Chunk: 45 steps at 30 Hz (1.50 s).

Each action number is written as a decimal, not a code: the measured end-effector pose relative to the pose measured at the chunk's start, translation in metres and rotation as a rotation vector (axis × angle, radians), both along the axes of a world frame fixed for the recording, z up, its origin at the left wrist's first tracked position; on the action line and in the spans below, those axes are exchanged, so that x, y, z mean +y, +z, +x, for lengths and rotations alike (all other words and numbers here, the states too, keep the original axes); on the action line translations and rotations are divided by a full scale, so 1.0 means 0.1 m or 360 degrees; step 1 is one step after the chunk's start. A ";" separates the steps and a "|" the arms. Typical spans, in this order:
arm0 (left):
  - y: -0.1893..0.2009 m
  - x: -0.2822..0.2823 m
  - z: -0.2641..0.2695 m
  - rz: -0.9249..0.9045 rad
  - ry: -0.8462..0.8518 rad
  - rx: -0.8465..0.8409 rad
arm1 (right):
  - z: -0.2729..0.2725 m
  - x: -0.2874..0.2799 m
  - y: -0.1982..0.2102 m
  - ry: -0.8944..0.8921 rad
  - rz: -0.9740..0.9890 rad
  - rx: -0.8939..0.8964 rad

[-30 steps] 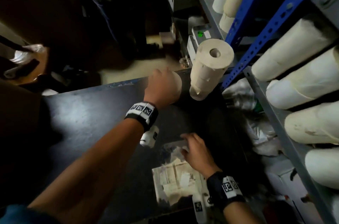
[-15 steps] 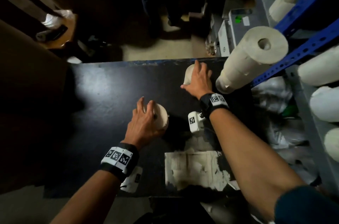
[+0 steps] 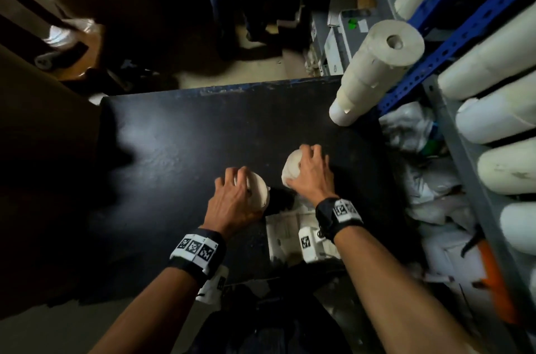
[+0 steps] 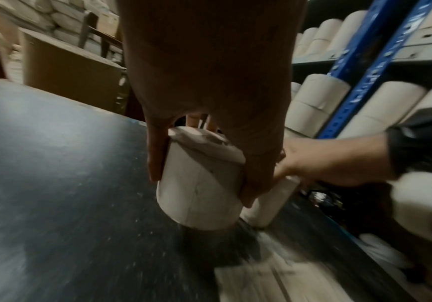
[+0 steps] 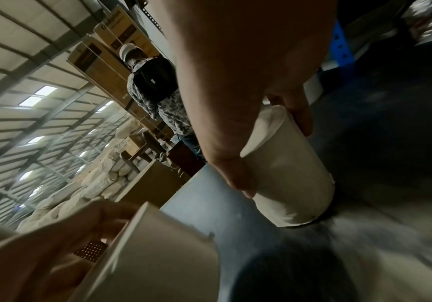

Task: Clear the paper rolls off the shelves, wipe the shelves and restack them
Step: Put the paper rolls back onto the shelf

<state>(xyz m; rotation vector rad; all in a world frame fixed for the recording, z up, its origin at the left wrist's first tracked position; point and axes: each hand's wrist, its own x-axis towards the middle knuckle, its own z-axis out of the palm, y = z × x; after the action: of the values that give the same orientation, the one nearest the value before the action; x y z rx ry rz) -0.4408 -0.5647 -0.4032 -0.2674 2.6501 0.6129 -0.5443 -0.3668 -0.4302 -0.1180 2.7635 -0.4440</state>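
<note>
Near edge of dark table [image 3: 179, 150]: left hand [image 3: 232, 203] clamped from above on short paper roll [image 3: 258, 190], fingers curled round its sides, base lifted just clear of the top; right hand [image 3: 311, 177] wrapped likewise round second roll [image 3: 291, 168], tilted, just beside the first. Farther back: tall stack of rolls [image 3: 374, 72] upright at table's far corner, against blue shelf upright [image 3: 452, 43], shelves [image 3: 464, 179] on right loaded with lying rolls. Likely clearing step, rolls being parked on table; next calls for setting both down upright, grouped near the stack, then reaching back to shelf.
</note>
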 end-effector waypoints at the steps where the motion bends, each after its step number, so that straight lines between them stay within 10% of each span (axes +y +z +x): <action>1: 0.02 0.00 0.06 0.0002 -0.0037 0.0001 | 0.21 0.03 0.01 -0.0032 -0.0005 -0.0026; 18: 0.82 0.28 1.74 0.0097 -0.1094 0.0354 | 3.65 0.31 0.97 -0.1002 0.0012 0.0143; 27: 1.43 1.62 2.55 0.0099 -0.1948 0.0682 | 5.23 1.10 2.03 -0.1545 0.0164 0.0390; 45: 3.81 4.48 4.45 0.0831 -0.2447 0.1204 | 7.68 3.14 4.29 -0.2004 0.0502 0.0828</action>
<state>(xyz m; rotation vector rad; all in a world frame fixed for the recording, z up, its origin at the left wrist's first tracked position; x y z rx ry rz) 0.0045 -0.1166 -0.0223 2.2072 2.1425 0.7911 0.2238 -0.0524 -0.0009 1.8585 2.9793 -0.2385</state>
